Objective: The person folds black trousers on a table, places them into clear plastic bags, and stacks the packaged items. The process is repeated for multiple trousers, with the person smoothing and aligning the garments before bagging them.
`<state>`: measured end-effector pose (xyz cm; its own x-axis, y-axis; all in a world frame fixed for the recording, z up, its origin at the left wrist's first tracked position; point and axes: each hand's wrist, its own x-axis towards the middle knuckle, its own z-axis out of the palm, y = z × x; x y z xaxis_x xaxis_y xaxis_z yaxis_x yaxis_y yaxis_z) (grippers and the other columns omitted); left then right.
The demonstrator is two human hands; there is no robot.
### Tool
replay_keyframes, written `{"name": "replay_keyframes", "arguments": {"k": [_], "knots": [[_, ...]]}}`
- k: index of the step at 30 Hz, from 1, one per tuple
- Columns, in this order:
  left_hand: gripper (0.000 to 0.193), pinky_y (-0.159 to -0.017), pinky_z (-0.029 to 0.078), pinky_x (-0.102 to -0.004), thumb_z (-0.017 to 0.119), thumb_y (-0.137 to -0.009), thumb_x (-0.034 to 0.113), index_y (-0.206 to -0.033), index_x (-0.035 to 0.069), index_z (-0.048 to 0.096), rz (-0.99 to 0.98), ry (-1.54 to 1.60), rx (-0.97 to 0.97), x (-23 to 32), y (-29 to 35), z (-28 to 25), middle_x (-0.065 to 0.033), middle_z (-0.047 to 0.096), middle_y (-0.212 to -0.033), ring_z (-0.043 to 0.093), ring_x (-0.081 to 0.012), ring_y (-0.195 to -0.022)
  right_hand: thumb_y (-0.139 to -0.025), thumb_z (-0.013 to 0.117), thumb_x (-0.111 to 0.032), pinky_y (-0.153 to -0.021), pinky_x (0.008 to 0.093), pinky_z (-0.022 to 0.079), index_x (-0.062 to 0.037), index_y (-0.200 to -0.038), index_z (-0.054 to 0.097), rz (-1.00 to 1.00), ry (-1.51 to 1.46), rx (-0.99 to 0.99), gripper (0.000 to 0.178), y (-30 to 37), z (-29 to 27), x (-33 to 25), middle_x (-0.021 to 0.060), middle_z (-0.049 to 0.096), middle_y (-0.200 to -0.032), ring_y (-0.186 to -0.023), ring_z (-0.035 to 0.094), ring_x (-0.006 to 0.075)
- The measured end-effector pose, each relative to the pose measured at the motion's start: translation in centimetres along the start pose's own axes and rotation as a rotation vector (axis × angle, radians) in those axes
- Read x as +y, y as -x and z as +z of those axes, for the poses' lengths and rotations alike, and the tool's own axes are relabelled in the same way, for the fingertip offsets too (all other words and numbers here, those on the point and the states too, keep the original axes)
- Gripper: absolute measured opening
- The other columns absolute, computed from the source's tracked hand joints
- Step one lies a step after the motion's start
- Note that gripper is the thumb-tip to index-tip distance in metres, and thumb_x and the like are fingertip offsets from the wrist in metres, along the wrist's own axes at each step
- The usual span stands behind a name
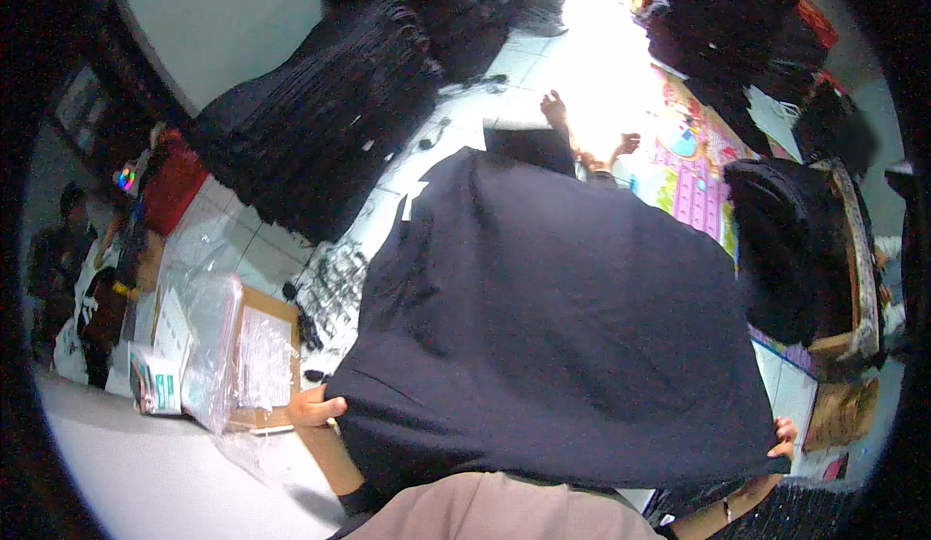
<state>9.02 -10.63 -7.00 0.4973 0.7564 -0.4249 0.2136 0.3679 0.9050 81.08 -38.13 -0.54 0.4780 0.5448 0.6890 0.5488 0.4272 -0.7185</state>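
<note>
Holding the dark cloth (553,327) spread wide over our lap, left hand (315,407) and right hand (782,438) each gripping an edge; we'd best keep both sides taut and level.

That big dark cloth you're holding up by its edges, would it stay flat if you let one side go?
Probably not. The dark cloth sags and creases between the left hand and right hand, so it looks floppy. It seems light, since fingertips alone hold it. A released side would likely drop and fold.
</note>
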Motion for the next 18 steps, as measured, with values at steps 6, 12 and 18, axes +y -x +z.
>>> {"name": "replay_keyframes", "arguments": {"k": [6, 12, 18], "knots": [[0.044, -0.061, 0.047, -0.0325, 0.058, -0.095, 0.040, -0.095, -0.004, 0.065, 0.042, 0.389, 0.522, 7.1, -6.7, 6.6, -0.0075, 0.068, -0.084, 0.061, -0.0157, -0.071, -0.100, 0.048, -0.026, -0.100, 0.0366, 0.040, -0.0057, -0.107, 0.056, 0.366, 0.073, -0.054, 0.023, -5.6, 0.0, 4.2, 0.0109, 0.055, -0.105, -0.110, 0.051, 0.0227], [0.049, -0.063, 0.045, -0.0274, 0.060, -0.092, 0.044, -0.090, -0.004, 0.067, 0.291, -0.198, 0.692, 16.9, -16.0, 6.1, -0.0098, 0.068, -0.076, 0.063, -0.0151, -0.068, -0.098, 0.056, -0.032, -0.087, 0.0315, 0.046, 0.0007, -0.109, 0.064, 0.539, 0.641, -0.213, 0.035, -10.8, 6.9, 10.1, 0.0129, 0.067, -0.094, -0.095, 0.059, 0.0149], [0.032, -0.049, 0.035, -0.0238, 0.081, -0.078, 0.022, -0.062, 0.000, 0.063, 0.331, -0.483, 0.729, 13.4, -13.4, 7.7, 0.0024, 0.056, -0.056, 0.046, -0.0041, -0.052, -0.094, 0.061, -0.033, -0.068, 0.0418, 0.046, 0.0022, -0.089, 0.063, 0.348, 0.930, 0.017, 0.036, -7.2, 12.9, 8.4, 0.0209, 0.065, -0.080, -0.071, 0.062, 0.0312]]}}
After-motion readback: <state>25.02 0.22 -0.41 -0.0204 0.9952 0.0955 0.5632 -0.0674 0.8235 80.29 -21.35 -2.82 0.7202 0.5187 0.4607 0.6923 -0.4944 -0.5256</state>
